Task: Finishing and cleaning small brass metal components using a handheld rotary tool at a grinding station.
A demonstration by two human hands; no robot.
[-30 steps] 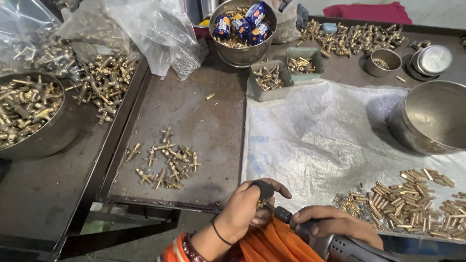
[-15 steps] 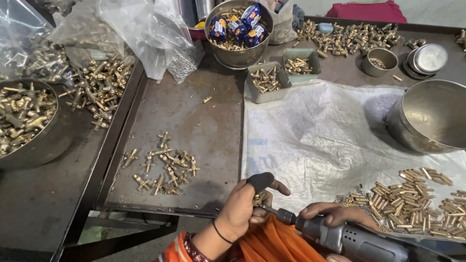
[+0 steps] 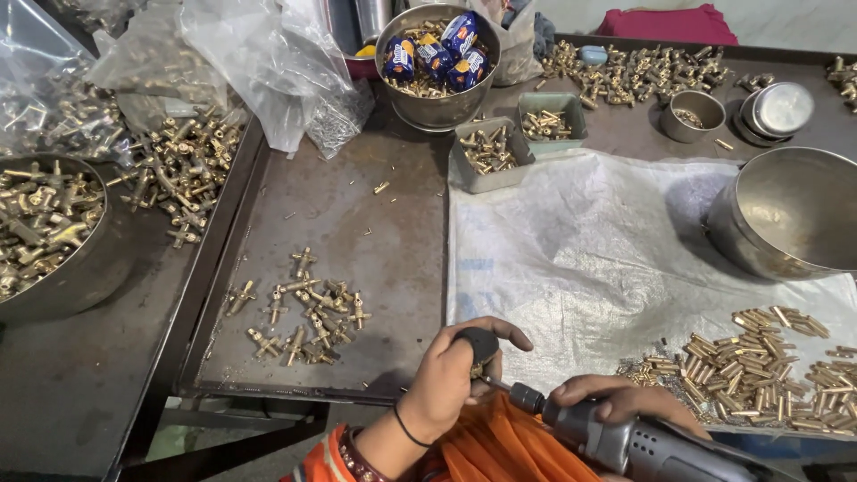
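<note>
The left hand (image 3: 451, 379) has its grip clenched on a small brass fitting (image 3: 482, 368), mostly hidden under a dark thumb cover. The right hand (image 3: 616, 403) grips a grey power driver (image 3: 643, 442), cut off below, bit touching the fitting. Beyond the grips: metal surface (image 3: 357, 223), white sheet (image 3: 589, 259), brass pins (image 3: 759, 375).

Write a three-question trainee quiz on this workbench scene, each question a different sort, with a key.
1. True or false: the right hand holds a grey power screwdriver.
2. Multiple choice: the heap of small brass pins lies on
A. the bare metal tray
B. the white woven sheet
C. the small grey tub
3. Fill in: the left hand pinches a small ____ fitting at the tool's tip.

Key: 1 true; 2 B; 3 brass.
</note>
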